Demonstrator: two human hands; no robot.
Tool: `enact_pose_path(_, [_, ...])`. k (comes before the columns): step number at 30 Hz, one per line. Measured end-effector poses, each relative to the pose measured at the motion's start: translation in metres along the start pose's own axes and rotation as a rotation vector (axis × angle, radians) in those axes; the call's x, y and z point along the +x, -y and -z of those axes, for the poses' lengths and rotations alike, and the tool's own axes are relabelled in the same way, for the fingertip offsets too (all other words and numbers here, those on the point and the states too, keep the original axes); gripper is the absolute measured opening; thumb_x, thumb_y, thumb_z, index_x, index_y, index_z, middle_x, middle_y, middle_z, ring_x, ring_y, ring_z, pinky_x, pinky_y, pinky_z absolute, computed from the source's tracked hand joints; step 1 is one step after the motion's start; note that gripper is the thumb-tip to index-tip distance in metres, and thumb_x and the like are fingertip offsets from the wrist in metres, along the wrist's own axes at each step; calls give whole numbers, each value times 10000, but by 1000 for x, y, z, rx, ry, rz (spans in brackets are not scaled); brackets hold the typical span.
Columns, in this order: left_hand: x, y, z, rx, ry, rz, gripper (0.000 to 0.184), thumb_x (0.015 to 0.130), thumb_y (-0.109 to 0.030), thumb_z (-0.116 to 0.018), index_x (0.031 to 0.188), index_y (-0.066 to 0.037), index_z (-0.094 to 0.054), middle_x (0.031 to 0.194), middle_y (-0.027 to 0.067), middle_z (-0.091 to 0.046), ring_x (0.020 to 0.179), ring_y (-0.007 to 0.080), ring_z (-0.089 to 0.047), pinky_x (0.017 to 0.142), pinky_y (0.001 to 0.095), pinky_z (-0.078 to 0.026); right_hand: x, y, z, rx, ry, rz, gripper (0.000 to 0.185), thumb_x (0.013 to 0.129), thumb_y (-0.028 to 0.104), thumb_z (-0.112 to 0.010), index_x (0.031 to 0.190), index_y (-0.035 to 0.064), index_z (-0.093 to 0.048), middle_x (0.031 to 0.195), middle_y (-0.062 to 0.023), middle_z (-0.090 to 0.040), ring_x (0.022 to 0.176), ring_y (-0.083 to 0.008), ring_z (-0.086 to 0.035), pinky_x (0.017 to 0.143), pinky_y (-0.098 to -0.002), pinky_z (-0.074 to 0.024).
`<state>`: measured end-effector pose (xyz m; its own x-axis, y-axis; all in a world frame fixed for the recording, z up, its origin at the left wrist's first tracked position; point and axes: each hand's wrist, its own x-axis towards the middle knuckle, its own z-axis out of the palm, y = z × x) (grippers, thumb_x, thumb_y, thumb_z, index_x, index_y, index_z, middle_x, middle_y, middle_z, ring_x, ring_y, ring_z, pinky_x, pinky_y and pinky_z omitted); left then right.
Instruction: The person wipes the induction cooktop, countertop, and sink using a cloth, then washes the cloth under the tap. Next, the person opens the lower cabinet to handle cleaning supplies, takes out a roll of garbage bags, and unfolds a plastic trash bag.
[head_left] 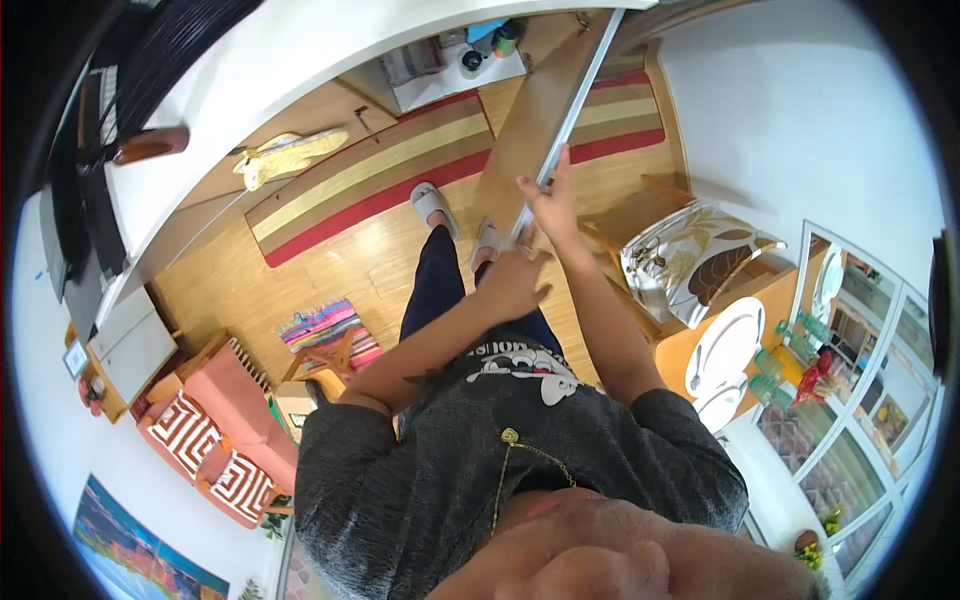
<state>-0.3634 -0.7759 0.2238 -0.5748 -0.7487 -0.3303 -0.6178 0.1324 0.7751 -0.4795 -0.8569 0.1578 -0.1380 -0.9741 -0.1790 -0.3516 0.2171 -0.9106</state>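
Observation:
A brown wooden cabinet door (545, 105) with a silver metal edge stands swung out from the counter in front of me. My right hand (555, 208) is at that metal edge, thumb on one side and fingers on the other. Close to the door's near end is my left hand (512, 285), its fingers spread and nothing visible in it. Whether its fingertips touch the door I cannot tell. Behind the door, the cabinet shelf (430, 92) holds a dark cup (471, 64), a green container (507, 38) and a blue item (484, 32).
A striped rug (375, 175) lies along the cabinets, and a yellow cloth (290, 157) hangs from one. To the right are a cushioned chair (690, 262) and a dining table (690, 350) with plates (725, 345). An orange sofa (240, 395) stands at left.

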Motion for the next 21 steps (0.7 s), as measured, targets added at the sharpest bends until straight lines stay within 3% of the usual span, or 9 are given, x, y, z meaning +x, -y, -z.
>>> enact_pose_path(1, [5,-3,-8,-58,33,-145,388,767,-258,-596,1088,-64,-499,1184,240,-479,1018,349,-520,859,422,-419,-4,-7,12,-237,-80,220,768,753,112,-608,1369,-31,-173,1325,-255,-348,1147,-349,-453,945,-357,-377])
enact_pose_path(2, [12,-1,-22,-202,19,-248,357,788,-257,-577,1068,-48,-505,1125,180,-531,981,333,-537,862,404,-424,-9,-12,31,-120,-24,33,761,720,27,-541,1384,5,-169,1341,-252,-335,1203,-349,-403,989,-352,-326])
enact_pose_path(6, [43,16,-35,-222,113,-145,322,802,-250,-560,1072,-77,-524,1064,133,-578,986,307,-546,861,387,-428,-18,-20,98,-188,-85,-119,691,733,-42,-466,1378,93,-258,1279,-225,-435,1088,-326,-514,884,-339,-417])
enact_pose_path(8, [66,46,-38,-157,123,-56,343,790,-261,-571,1077,-79,-524,1049,144,-583,986,310,-547,854,389,-431,-14,-29,127,-365,-145,-119,600,765,-18,-493,1332,118,-350,1117,-228,-547,958,-309,-586,799,-341,-454])
enact_pose_path(11, [115,156,-70,-113,121,105,488,741,-321,-630,1136,-63,-503,1085,182,-564,1037,314,-532,876,377,-426,-6,-44,165,-496,-173,-290,455,795,63,-564,1236,128,-470,930,-212,-616,785,-272,-636,711,-346,-474])
enact_pose_path(14, [159,260,-89,-144,-203,336,596,714,-301,-676,1183,-2,-462,1069,241,-543,1005,361,-529,859,405,-426,4,-50,189,-627,-166,-200,395,800,117,-604,1184,106,-514,867,-198,-627,697,-242,-636,663,-337,-477])
enact_pose_path(17, [221,336,-78,-12,-331,534,725,691,-365,-701,1226,27,-409,1133,265,-506,1080,369,-482,922,399,-399,14,-50,200,-655,-147,-275,368,799,135,-626,1151,75,-540,882,-195,-630,733,-226,-630,696,-327,-471])
enact_pose_path(19, [268,387,-72,-58,-332,490,875,661,-420,-707,1297,30,-310,1296,264,-365,1234,386,-323,1008,413,-318,19,-54,207,-670,-138,-241,358,795,137,-637,1129,42,-548,916,-201,-628,792,-220,-624,741,-313,-459])
enact_pose_path(21, [323,436,-77,199,-416,531,912,633,-401,-736,1303,27,-291,1296,255,-357,1209,379,-353,1012,402,-319,22,-57,212,-685,-156,-286,351,785,116,-646,1105,5,-552,981,-200,-616,854,-225,-607,790,-300,-440])
